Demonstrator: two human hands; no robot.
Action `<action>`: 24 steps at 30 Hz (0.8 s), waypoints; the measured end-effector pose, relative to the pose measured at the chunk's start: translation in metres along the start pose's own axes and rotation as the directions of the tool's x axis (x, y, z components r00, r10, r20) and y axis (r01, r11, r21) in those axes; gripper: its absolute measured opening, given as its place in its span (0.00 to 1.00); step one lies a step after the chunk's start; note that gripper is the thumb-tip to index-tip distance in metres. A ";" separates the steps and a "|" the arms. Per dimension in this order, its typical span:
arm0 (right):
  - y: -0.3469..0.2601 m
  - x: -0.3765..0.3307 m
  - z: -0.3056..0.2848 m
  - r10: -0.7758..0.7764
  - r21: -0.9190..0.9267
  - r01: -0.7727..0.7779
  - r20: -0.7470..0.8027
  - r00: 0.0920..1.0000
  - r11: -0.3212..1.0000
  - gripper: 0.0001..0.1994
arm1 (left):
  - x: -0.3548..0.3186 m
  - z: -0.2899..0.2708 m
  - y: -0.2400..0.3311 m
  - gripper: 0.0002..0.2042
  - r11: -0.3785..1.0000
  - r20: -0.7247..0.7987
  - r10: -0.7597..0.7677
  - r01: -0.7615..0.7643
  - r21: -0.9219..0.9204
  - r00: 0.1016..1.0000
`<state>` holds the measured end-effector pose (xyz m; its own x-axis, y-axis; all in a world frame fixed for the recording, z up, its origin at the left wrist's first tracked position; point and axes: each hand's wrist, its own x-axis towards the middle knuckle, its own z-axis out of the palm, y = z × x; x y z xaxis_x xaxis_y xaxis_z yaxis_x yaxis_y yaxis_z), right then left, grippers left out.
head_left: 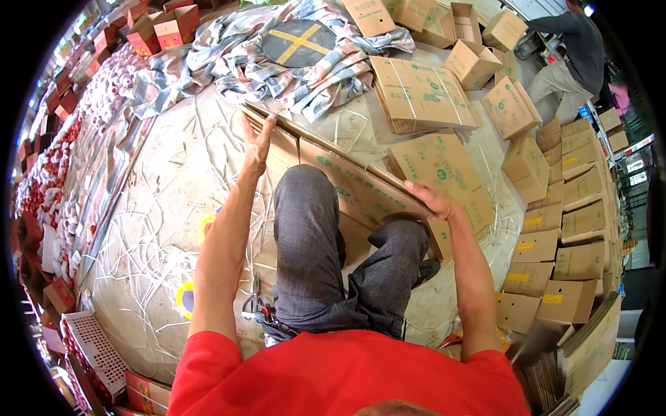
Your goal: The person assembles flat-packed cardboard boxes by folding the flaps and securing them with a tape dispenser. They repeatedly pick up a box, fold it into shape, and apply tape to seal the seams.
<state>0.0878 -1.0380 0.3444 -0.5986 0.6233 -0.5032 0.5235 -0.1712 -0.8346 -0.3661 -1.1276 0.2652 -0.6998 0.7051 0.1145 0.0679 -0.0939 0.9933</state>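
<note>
A flattened cardboard box [361, 186], brown with green print, stands tilted on edge in front of my knees. It slants from upper left down to lower right. My left hand [257, 144] grips its far left end, the fingers partly behind the board. Farther right, my right hand [431, 199] holds the upper edge near the other end, thumb on top. The board's lower part is partly hidden by my legs. Just beyond it, on the floor, lies another flat cardboard sheet [444, 170], and behind that a strapped stack of flat boxes [420, 93].
White strapping strips [139, 253] lie tangled on the left floor, near a tape roll [184, 299] and a pliers-like tool [254, 295]. Made-up cartons [534, 246] line the right side. A striped tarp [229, 52] lies ahead. A person [572, 59] is at far right.
</note>
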 end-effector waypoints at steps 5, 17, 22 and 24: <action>-0.044 -0.002 0.001 -0.220 -0.635 0.150 -0.032 0.975 0.758 0.26 | 0.004 -0.038 0.007 0.49 0.999 0.165 -0.038 0.040 -0.008 0.986; -0.080 0.041 -0.002 -0.330 -0.788 0.011 -0.245 0.912 0.615 0.22 | 0.039 -0.032 0.041 0.15 0.682 0.337 0.343 -0.479 0.552 0.877; -0.101 0.079 0.018 -0.222 -0.749 -0.077 -0.290 0.931 0.658 0.18 | 0.078 -0.056 0.020 0.15 0.297 0.537 0.251 -0.592 0.749 0.806; -0.088 0.098 0.028 -0.235 -0.788 -0.101 -0.300 0.924 0.607 0.17 | 0.071 -0.042 0.009 0.15 0.315 0.494 0.296 -0.572 0.757 0.817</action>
<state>-0.0336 -0.9832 0.3620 -0.4946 0.8454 -0.2016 0.8563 0.4345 -0.2791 -0.4450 -1.1085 0.2819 -0.2007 0.8957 0.3968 0.9602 0.0995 0.2610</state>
